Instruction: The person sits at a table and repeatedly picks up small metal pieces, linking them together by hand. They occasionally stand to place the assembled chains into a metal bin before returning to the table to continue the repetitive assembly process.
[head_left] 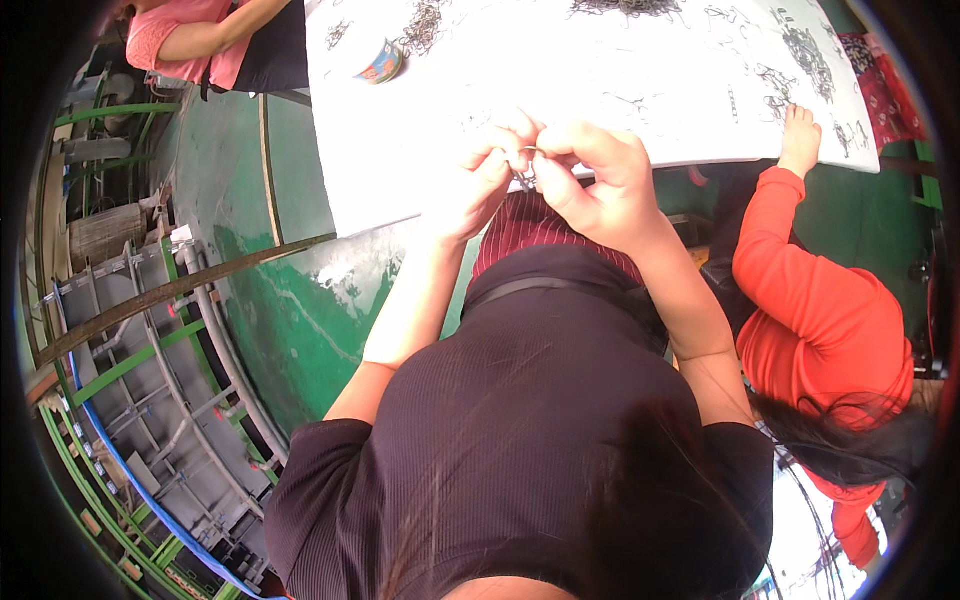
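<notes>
Pinching a small wire clip (524, 176) between them, the left hand (478, 180) and right hand (598, 180) meet at the table (600, 90) edge; fingertips pressed together (clip roughly upright, equally near both).

The counter (620, 90) is white, strewn with dark grey wire bits (810, 50). A small tin (381, 64) on it is blue with orange. The clip (524, 176) between the hands is silvery grey. The floor (300, 320) is glossy green. The top (520, 420) is black and ribbed; beneath it shows maroon striped cloth (535, 225). One neighbour's sleeve (800, 280) is bright orange-red, another's shirt (170, 40) pink.
</notes>
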